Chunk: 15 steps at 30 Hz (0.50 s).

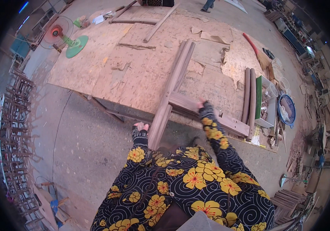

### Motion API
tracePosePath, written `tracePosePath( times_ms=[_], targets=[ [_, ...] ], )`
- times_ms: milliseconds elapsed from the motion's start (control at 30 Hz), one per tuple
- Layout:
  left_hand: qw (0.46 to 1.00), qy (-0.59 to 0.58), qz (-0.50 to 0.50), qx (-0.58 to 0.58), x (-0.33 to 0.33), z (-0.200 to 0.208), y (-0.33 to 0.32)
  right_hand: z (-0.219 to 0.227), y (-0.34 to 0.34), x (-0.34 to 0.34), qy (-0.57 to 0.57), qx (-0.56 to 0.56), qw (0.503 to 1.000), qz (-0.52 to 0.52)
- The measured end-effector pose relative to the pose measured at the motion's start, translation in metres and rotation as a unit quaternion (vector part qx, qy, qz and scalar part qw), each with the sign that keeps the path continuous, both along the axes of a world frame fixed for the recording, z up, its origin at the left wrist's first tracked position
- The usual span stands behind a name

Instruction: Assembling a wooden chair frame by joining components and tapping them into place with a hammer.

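A brown wooden frame piece (161, 111) lies across the near edge of the workbench (134, 77). Its long post runs away from me and overhangs the edge toward my body. A crossrail (232, 124) joins it and runs off to the right along the bench edge. My right hand (202, 102) is at the rail's far side, fingers bent over it and somewhat blurred. Just left of the post's near end, my left hand (141, 126) hangs with curled fingers, slightly apart from the wood; whether it holds anything small is hidden.
Two dark wooden rods (249, 92) lie beside a green-and-white bin (265, 101) and a blue basket (287, 109) at the right. A green fan (75, 46) stands at the far left corner. Loose wooden bars (161, 24), torn cardboard (211, 54) and a red-handled broom (251, 43) lie farther back.
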<state>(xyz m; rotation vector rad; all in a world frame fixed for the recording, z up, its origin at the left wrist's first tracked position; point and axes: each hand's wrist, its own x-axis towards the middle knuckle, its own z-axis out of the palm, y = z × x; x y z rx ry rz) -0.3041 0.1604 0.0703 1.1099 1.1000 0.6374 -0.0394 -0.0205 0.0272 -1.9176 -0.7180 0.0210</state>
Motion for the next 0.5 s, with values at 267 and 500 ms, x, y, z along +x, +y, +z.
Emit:
tracePosePath(
  times_ms=[267, 500],
  targets=[
    [0.950, 0.215, -0.077, 0.211, -0.039, -0.036, 0.005, 0.118, -0.168, 0.076, -0.216, -0.367, 0.878, -0.219],
    [0.892, 0.347, -0.096, 0.272, -0.023, 0.002, -0.007, 0.063, -0.216, 0.133, -0.033, -0.422, 0.876, -0.231]
  ],
)
